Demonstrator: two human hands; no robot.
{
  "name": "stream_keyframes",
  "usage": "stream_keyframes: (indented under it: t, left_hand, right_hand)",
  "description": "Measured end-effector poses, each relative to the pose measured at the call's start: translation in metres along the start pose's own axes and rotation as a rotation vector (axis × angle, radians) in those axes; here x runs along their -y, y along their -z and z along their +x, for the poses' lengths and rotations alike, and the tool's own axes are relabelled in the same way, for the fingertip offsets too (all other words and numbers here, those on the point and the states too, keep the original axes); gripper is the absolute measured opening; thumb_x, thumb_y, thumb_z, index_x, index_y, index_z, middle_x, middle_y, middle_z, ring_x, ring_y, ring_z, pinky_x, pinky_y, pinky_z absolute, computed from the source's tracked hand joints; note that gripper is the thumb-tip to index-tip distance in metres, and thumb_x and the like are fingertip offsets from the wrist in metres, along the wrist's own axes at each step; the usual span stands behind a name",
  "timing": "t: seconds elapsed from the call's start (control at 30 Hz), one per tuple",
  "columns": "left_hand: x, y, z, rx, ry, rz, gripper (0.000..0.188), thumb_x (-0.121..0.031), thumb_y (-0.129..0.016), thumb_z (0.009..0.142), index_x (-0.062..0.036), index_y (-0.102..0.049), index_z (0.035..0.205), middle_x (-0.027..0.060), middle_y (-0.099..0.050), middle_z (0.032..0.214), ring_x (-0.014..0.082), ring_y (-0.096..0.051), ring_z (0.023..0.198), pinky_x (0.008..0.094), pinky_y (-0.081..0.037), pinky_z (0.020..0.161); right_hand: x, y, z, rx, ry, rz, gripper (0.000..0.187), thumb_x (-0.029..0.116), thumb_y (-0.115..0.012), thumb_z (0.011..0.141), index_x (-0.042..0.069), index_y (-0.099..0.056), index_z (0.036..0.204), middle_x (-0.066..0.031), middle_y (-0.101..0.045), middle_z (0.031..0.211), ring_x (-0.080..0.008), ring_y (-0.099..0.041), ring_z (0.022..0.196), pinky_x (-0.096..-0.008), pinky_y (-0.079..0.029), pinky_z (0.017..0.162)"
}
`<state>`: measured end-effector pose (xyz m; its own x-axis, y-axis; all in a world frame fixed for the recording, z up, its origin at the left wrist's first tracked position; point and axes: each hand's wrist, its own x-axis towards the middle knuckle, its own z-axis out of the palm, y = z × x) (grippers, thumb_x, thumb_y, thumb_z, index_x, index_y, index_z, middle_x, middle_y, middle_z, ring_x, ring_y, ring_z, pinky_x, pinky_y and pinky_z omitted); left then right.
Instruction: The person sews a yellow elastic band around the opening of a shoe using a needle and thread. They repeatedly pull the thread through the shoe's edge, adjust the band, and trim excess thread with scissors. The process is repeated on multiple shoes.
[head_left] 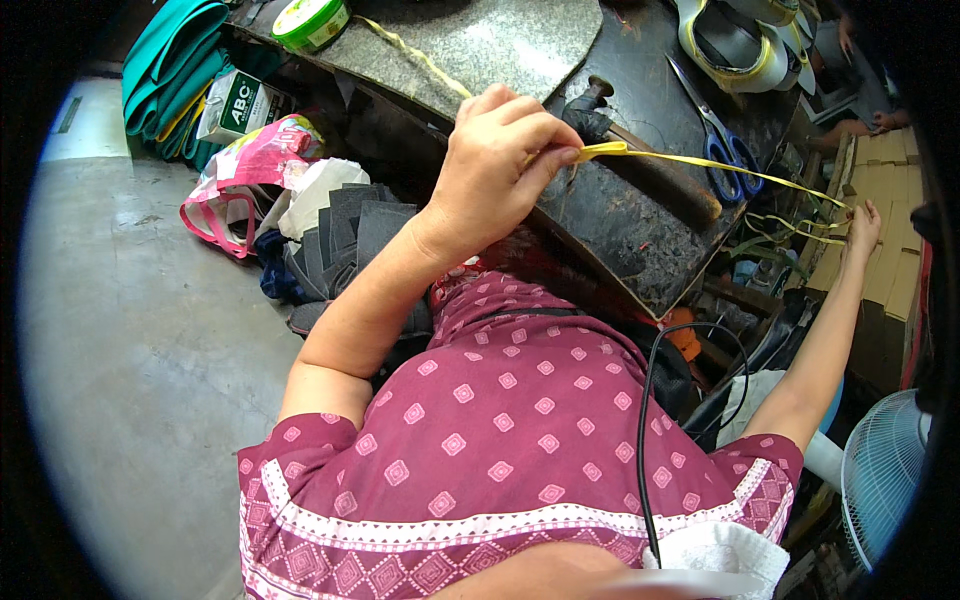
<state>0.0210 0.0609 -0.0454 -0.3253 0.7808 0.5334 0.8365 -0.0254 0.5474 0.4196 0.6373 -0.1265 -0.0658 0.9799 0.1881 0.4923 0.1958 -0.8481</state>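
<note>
My left hand (503, 160) is raised over the edge of a dark worktable (640, 255), thumb and fingers pinching a narrow yellow strip (720, 163). A short doubled piece sticks out at the pinch. From there the strip stretches taut to my right hand (863, 232), which is out at the far right with its fingers closed on it. Loose loops of the strip dangle beside that hand. On the other side of my left hand, a paler, twisted length runs back across a grey sheet (480, 40). Below the taut strip lies a wooden-handled tool (670, 185), its head wrapped in black.
Blue-handled scissors (722, 150) and rolls of tape (740, 50) lie on the table's right part. A green-rimmed tub (310, 24) stands at the back. Folded green cloth (175, 65), a pink bag (235, 185) and dark grey pieces (345, 235) sit left. A fan (885, 470) stands lower right.
</note>
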Motion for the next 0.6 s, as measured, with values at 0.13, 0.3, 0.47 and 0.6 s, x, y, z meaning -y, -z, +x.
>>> stream_keyframes:
  t: [0.13, 0.3, 0.47, 0.6]
  left_hand:
    - [0.009, 0.01, -0.007, -0.355, 0.25, -0.285, 0.005, -0.004, -0.067, 0.086, -0.0056, -0.067, 0.091, 0.0058, -0.062, 0.087, 0.0173, -0.058, 0.084, 0.0284, -0.045, 0.081]
    - [0.03, 0.041, -0.021, -0.462, 0.332, -0.923, 0.009, -0.005, -0.055, 0.098, -0.0013, -0.059, 0.106, 0.0036, -0.06, 0.091, 0.0112, -0.057, 0.086, 0.0264, -0.047, 0.085]
    - [0.044, 0.062, -0.039, -0.421, 0.264, -1.294, 0.011, -0.009, -0.052, 0.1, -0.0025, -0.058, 0.106, 0.0052, -0.058, 0.092, 0.015, -0.054, 0.076, 0.0396, -0.05, 0.086]
    - [0.061, 0.091, -0.065, -0.556, 0.317, -1.475, 0.011, -0.012, -0.052, 0.1, -0.0039, -0.057, 0.104, 0.0021, -0.049, 0.083, 0.0119, -0.042, 0.065, 0.0333, -0.044, 0.076]
  right_hand:
    - [-0.022, 0.023, 0.009, -0.128, 0.099, -0.571, 0.047, 0.019, -0.065, 0.087, 0.011, -0.054, 0.133, -0.0093, -0.063, 0.108, -0.0182, -0.061, 0.088, -0.034, -0.048, 0.08]
    - [-0.042, 0.04, 0.013, -0.12, -0.041, -0.492, 0.043, 0.022, -0.064, 0.088, 0.013, -0.057, 0.13, -0.0088, -0.062, 0.118, -0.0211, -0.06, 0.1, -0.0359, -0.047, 0.086]
    - [-0.049, 0.039, 0.019, -0.193, -0.033, -0.482, 0.041, 0.028, -0.065, 0.088, 0.013, -0.061, 0.126, -0.0084, -0.063, 0.117, -0.0242, -0.061, 0.102, -0.0385, -0.046, 0.09]
    - [-0.06, 0.053, 0.031, -0.241, 0.03, -0.659, 0.042, 0.031, -0.064, 0.088, 0.015, -0.061, 0.127, -0.0096, -0.065, 0.12, -0.0261, -0.061, 0.108, -0.04, -0.045, 0.093]
